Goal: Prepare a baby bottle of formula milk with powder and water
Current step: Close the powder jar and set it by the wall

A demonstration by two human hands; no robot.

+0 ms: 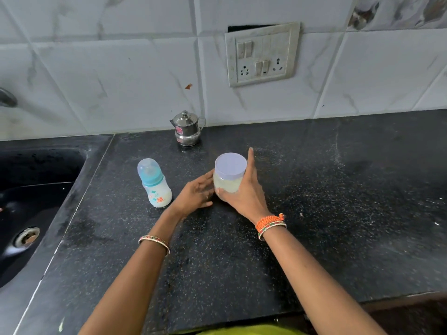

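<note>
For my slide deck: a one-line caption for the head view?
Right hand grips a lidded powder jar, left hand beside it; capped baby bottle stands nearby.

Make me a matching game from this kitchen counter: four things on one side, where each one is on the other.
Things:
1. baby bottle
2. steel pot
3. powder jar
4. drain

Places:
A. in the sink
B. by the wall tiles
C. held by the right hand
D. standing left of the left hand

Pairs: 1-D, 2-B, 3-C, 4-A
</note>
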